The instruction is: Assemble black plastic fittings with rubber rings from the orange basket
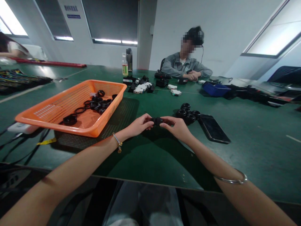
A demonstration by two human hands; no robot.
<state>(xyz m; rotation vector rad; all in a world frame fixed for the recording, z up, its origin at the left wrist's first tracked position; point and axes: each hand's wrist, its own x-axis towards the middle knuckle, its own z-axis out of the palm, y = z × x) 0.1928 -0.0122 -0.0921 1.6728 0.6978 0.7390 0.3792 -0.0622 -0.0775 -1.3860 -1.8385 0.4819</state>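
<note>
Just above the green table, my left hand [143,123] and my right hand [174,125] meet in front of me. Between their fingertips is a small black ring-shaped part [157,121]; the fingers cover much of it, so its exact kind is unclear. Both hands pinch it from opposite sides. Beyond my right hand sits a cluster of black rings [188,113]. To the left stands an orange plastic basket [94,133] with more black rings [100,103] and some thinner black hoops inside.
A dark phone [215,128] lies right of the ring cluster. Farther back are black and white parts [142,86], a bottle [124,65] and a blue bin [215,89]. Across the table [254,135] sits a person in grey [176,64]. Cables [22,77] lie at far left.
</note>
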